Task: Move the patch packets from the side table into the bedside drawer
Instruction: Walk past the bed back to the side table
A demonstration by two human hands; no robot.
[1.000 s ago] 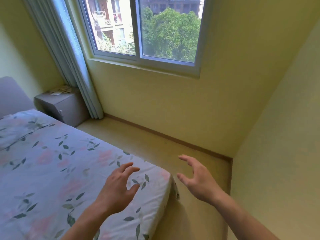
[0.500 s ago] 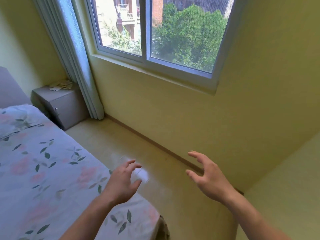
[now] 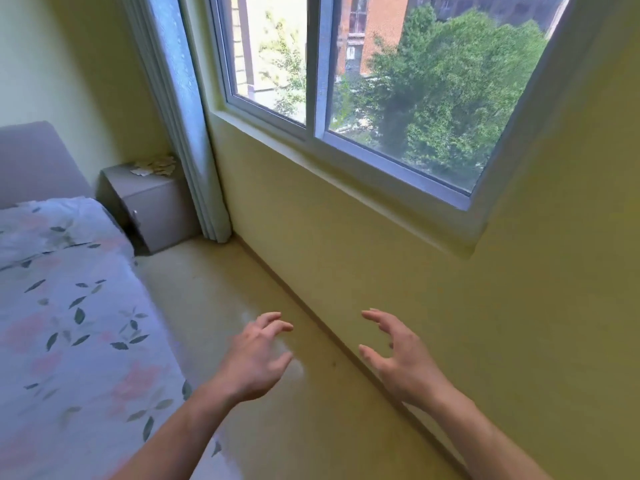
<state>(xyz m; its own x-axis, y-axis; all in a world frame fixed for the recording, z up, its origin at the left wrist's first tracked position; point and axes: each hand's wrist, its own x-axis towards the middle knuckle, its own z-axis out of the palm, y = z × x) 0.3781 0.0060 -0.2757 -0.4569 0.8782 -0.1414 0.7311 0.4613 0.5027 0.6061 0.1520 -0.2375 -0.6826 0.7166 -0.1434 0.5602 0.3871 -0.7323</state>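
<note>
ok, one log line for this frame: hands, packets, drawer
left hand: open, empty | right hand: open, empty | patch packets: on side table by curtain | drawer: no open drawer visible

Lighting: bright daylight, entering through the white-framed sliding window (image 3: 349, 109) at upper centre; outdoor view at its left pane overexposed to near white.
Colour: warm yellow cast across the painted yellow wall (image 3: 398, 271) beneath the sill.
Shadow: soft band under the sill; darker patch at the base of the small grey bedside cabinet (image 3: 152, 209).
Glare: pale sheen on the beige floor (image 3: 207, 306), between the hands.
Distortion: wide-angle bending, window frame and wall lines leaning outward toward the edges.
Sharpness: soft overall; slight smear on the floral-print bed sheet (image 3: 69, 323) and on the pale scattered packets (image 3: 156, 166) atop the cabinet, too blurred to make out detail.
</note>
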